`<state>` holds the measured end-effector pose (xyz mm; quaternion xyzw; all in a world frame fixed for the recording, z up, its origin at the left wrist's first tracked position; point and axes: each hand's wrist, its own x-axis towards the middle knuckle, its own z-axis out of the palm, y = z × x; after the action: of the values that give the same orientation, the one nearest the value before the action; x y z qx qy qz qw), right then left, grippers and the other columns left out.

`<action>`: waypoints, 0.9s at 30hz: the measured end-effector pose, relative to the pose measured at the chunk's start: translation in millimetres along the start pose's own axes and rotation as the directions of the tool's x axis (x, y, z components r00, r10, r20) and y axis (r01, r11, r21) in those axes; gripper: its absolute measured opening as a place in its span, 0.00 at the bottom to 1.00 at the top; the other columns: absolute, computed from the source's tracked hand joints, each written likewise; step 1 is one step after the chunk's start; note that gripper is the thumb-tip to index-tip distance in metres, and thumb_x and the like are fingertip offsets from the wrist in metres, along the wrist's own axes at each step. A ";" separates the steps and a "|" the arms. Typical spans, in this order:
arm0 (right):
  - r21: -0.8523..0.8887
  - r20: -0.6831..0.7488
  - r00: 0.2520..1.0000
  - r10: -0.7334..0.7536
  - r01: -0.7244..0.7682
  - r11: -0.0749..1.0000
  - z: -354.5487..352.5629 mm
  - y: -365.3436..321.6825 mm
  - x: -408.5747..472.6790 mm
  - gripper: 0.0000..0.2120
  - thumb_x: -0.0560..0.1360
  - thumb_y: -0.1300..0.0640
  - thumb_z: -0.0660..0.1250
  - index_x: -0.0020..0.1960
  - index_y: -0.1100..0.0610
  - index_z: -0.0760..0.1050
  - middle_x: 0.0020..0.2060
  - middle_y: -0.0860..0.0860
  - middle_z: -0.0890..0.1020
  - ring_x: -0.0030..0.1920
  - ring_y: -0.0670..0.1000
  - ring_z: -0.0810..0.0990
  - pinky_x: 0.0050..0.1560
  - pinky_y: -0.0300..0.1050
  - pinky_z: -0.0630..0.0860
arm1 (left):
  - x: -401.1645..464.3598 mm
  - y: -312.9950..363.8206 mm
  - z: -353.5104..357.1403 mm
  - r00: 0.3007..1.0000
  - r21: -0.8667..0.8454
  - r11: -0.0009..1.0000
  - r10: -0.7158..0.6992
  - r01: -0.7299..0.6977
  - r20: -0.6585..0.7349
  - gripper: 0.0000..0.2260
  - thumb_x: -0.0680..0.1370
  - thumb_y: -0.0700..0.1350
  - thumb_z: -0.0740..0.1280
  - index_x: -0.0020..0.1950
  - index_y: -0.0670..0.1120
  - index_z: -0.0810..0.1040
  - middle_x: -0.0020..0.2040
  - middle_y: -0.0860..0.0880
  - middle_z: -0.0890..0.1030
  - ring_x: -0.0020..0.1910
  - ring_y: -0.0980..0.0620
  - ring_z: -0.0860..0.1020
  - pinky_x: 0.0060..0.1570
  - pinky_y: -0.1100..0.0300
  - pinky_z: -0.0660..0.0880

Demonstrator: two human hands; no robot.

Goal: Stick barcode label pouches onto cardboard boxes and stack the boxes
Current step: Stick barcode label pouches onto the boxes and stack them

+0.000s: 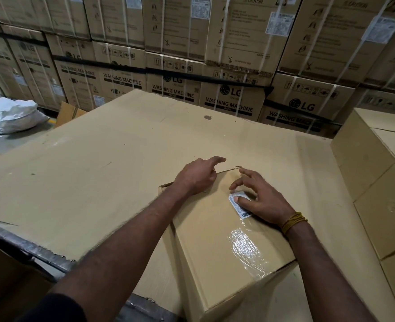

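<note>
Here the plain brown cardboard box lay at an angle on a wide flat sheet of tan cardboard that served as the work surface. Its top was sealed with glossy clear tape, and a small white barcode label pouch sat on the top face near the far right part of the lid.

The step in hand looked to be fixing that pouch down. To do it well, the pressure would best run from the middle of the pouch outward, so its edges seat flat and no corner lifts, while the other hand keeps the box from sliding on the smooth sheet.

The right hand was spread, its fingers arched and apart, with the thumb pressing on the pouch and the fingertips hovering or lightly touching the lid just beyond it; it gripped nothing. A coil of yellow thread circled that wrist. The left hand rested on the far left part of the lid, loosely relaxed with the forefinger reaching past the box's far edge, holding nothing.

To the right stood a stack of similar plain cardboard boxes, well apart from the hands.
</note>
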<state>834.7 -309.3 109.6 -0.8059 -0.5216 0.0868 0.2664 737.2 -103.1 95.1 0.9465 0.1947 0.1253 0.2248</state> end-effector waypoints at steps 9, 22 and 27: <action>0.130 -0.084 0.993 0.088 -0.076 0.989 4.6 4.2 2.2 0.09 0.71 0.46 0.67 0.50 0.39 0.80 0.67 0.41 0.72 0.65 0.41 0.72 0.65 0.51 0.72 | 0.1 0.1 -0.3 1.000 -0.002 1.000 -0.001 0.001 0.000 0.24 0.79 0.43 0.56 0.74 0.59 0.67 0.51 0.47 0.83 0.49 0.43 0.79 0.47 0.51 0.76; 0.122 -0.186 0.980 0.073 -0.051 0.991 3.5 8.8 4.3 0.07 0.73 0.63 0.71 0.48 0.53 0.84 0.58 0.48 0.77 0.65 0.44 0.74 0.57 0.20 0.60 | -0.4 0.9 -1.6 1.000 -0.019 1.000 -0.021 0.021 0.004 0.25 0.79 0.41 0.56 0.74 0.59 0.68 0.51 0.49 0.83 0.50 0.45 0.79 0.49 0.50 0.77; 0.090 -0.193 0.979 0.070 -0.053 0.994 5.2 11.2 5.5 0.13 0.75 0.63 0.69 0.58 0.56 0.83 0.63 0.51 0.76 0.61 0.43 0.74 0.55 0.17 0.60 | 0.5 0.6 -1.3 1.000 -0.019 0.999 -0.026 0.026 0.008 0.25 0.79 0.42 0.56 0.74 0.59 0.67 0.52 0.48 0.83 0.51 0.44 0.79 0.49 0.50 0.77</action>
<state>843.8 -306.2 100.1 -0.8143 -0.4634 0.0373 0.3476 737.4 -102.9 96.6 0.9421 0.2050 0.1206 0.2364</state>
